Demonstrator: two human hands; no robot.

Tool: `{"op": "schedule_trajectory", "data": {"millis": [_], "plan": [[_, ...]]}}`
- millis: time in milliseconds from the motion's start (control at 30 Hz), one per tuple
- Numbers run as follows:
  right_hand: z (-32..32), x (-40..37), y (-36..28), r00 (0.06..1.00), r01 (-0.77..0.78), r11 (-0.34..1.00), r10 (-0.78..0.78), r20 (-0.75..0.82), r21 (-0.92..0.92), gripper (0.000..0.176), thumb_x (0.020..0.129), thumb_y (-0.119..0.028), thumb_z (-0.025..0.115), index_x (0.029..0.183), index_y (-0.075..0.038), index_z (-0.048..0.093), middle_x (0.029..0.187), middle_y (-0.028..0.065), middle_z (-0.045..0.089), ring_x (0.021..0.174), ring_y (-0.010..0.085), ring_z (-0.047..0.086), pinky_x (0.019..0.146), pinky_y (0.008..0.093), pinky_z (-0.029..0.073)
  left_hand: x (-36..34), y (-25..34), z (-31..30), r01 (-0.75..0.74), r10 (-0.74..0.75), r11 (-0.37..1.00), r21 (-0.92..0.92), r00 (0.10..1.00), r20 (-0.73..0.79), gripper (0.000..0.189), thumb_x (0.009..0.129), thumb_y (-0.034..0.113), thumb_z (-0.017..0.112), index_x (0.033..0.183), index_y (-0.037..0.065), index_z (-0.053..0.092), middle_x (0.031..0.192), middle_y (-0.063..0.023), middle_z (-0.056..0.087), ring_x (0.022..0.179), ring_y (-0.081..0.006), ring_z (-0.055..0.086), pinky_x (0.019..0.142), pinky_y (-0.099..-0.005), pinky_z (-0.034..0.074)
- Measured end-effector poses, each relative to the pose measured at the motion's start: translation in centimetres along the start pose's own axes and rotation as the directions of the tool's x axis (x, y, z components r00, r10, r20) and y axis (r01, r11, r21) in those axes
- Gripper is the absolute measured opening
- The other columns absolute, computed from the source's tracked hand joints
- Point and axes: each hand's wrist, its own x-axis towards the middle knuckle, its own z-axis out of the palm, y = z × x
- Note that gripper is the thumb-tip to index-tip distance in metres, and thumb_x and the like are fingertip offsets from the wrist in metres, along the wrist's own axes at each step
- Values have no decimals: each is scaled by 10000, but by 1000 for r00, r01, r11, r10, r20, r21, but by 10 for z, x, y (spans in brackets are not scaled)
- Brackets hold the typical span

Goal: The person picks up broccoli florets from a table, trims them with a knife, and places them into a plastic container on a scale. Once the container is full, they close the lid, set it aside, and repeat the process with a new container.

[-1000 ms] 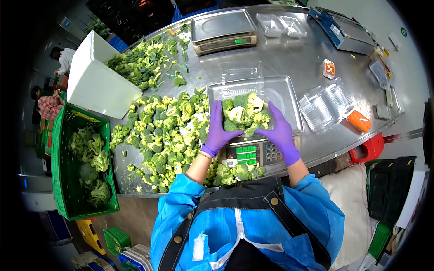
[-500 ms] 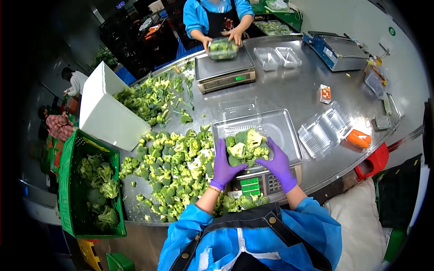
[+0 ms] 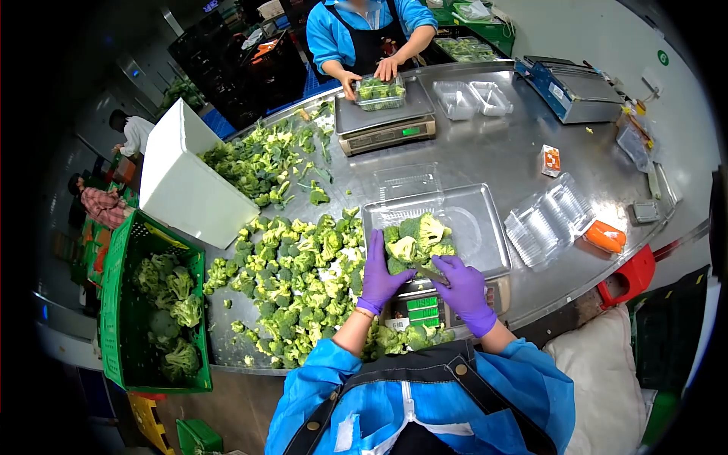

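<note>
Broccoli florets (image 3: 415, 241) lie in a clear plastic box on the metal scale tray (image 3: 485, 227). My left hand (image 3: 381, 274), in a purple glove, rests along the box's left side with its fingers apart. At the lower right of the box, my gloved right hand (image 3: 462, 292) has its fingers closed round a small knife (image 3: 431, 274), whose blade points left. The clear lid (image 3: 407, 182) stands open behind the florets. Below the tray, the scale display (image 3: 422, 309) is lit green.
Loose florets (image 3: 296, 277) spread to the left, beside a green crate (image 3: 114, 303) of broccoli and a white box (image 3: 178, 182). Across the table, a co-worker's hands (image 3: 387, 70) hold a filled box on another scale (image 3: 387, 136). Empty clear boxes (image 3: 542, 227) lie at right.
My right hand has drawn in from the box's right side to its lower corner, and the knife now shows in it. The co-worker's box has shifted slightly in view.
</note>
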Motion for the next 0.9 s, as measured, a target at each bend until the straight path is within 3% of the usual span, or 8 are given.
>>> {"op": "schedule_trajectory", "data": {"millis": [133, 200, 333, 533, 733, 833, 900], "plan": [[-3, 9, -10, 996, -10, 1000, 12, 87, -23, 380, 758, -207, 632, 1125, -138, 566, 940, 82, 580, 664, 278, 599, 585, 362, 486, 2, 0, -1, 18, -18, 1000, -20, 1000, 15, 1074, 580, 316, 803, 1395, 5, 176, 1441, -218, 187, 1334, -327, 216, 1073, -368, 236], [-3, 12, -11, 970, 17, 992, 14, 243, -122, 423, 756, -202, 622, 1163, -135, 533, 926, 83, 559, 678, 257, 603, 586, 379, 481, 2, -1, 0, 11, -10, 999, -34, 1000, 8, 1079, 574, 294, 805, 1398, 11, 168, 1443, -217, 184, 1335, -328, 215, 1075, -368, 235], [2, 20, 3, 972, 88, 994, -71, 226, -66, 290, 748, -203, 612, 1027, -125, 609, 825, 93, 562, 652, 267, 602, 585, 390, 479, 2, -2, 1, -1, 1, 998, -60, 1000, 0, 1065, 579, 282, 804, 1396, 9, 179, 1443, -216, 184, 1336, -323, 214, 1074, -362, 235], [5, 30, 4, 984, 33, 999, -25, 175, -43, 194, 713, -210, 617, 875, -105, 639, 755, 99, 594, 655, 275, 612, 603, 392, 489, 0, -5, 0, 10, -9, 998, -58, 1000, 3, 1051, 586, 271, 799, 1399, 16, 181, 1443, -211, 190, 1338, -323, 211, 1074, -362, 236], [-2, 29, 6, 991, -99, 976, 80, 105, 194, 235, 710, -238, 647, 903, -105, 648, 814, 84, 630, 687, 266, 624, 629, 376, 500, 1, -5, 0, -1, 1, 1000, -25, 1000, 5, 1037, 592, 262, 790, 1401, 28, 185, 1442, -211, 194, 1337, -321, 215, 1077, -364, 229], [-2, 27, 9, 977, -32, 999, 24, 212, 36, 279, 709, -244, 672, 952, -109, 651, 862, 85, 648, 743, 266, 631, 671, 341, 506, 1, -5, 0, -8, 8, 1000, -13, 1000, 15, 1047, 596, 267, 791, 1402, 21, 170, 1439, -224, 187, 1334, -335, 213, 1078, -365, 226], [-3, 27, 8, 981, -16, 999, 10, 195, 31, 262, 719, -256, 673, 934, -108, 657, 841, 85, 647, 730, 259, 633, 660, 337, 509, 1, -2, -3, -14, 14, 1000, -8, 999, 33, 1051, 602, 275, 793, 1403, 18, 163, 1442, -221, 183, 1336, -330, 209, 1079, -364, 220]]}}
